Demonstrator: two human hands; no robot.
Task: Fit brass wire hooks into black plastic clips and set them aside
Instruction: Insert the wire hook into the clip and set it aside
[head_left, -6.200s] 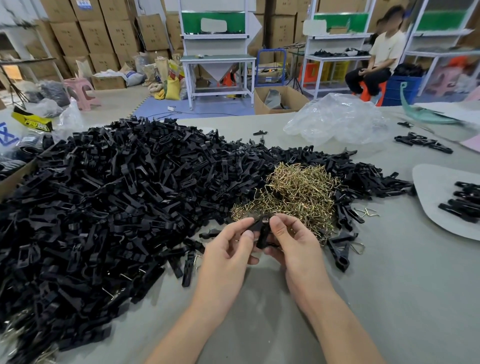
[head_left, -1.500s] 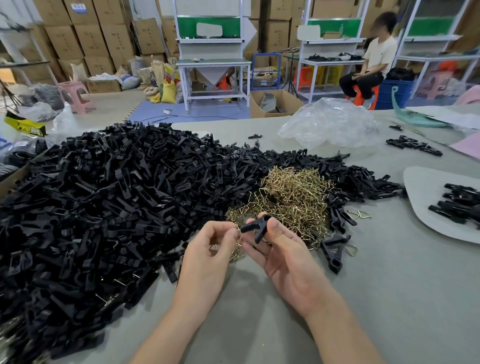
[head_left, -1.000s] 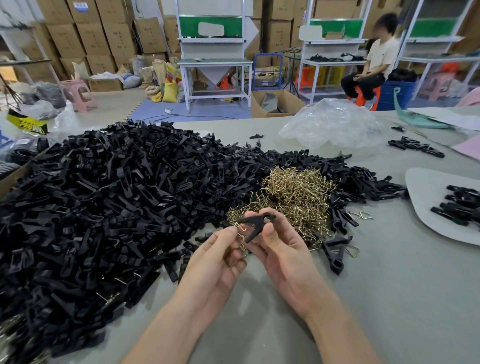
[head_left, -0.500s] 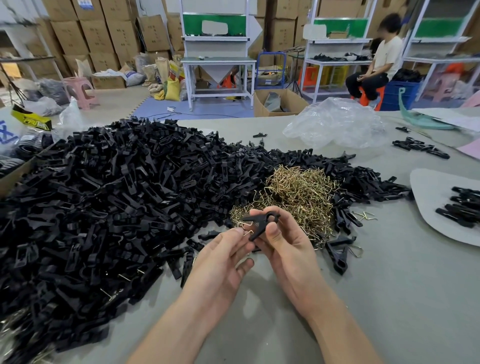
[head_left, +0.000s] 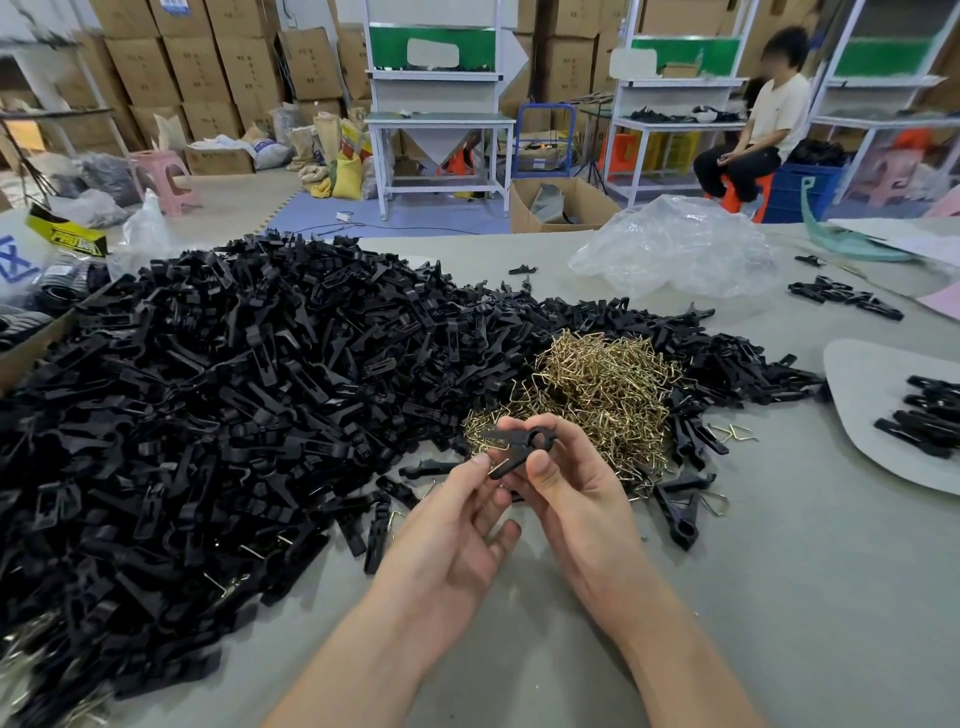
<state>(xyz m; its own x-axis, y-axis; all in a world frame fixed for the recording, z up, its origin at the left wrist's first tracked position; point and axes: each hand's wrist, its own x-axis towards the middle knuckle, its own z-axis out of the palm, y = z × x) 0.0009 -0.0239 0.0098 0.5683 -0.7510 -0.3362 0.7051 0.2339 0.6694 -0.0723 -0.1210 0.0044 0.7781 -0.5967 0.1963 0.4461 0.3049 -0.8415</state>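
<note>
My right hand (head_left: 574, 486) grips a black plastic clip (head_left: 519, 444) between thumb and fingers, its jaws pointing left, just above the table. My left hand (head_left: 457, 530) pinches a small brass wire hook at the clip's lower end; the hook itself is mostly hidden by my fingertips. A tangled heap of brass wire hooks (head_left: 597, 395) lies right behind my hands. A very large pile of black clips (head_left: 218, 405) covers the table's left and middle.
A grey sheet (head_left: 872, 410) at the right holds several finished clips (head_left: 930, 415). A crumpled clear plastic bag (head_left: 675, 249) lies at the back. Loose clips (head_left: 675, 509) and stray hooks sit right of my hands. A person (head_left: 769, 124) sits on a stool far behind.
My hands have stayed together near the brass heap. The right hand has turned the clip a little and the left fingertips have closed in on its lower end.
</note>
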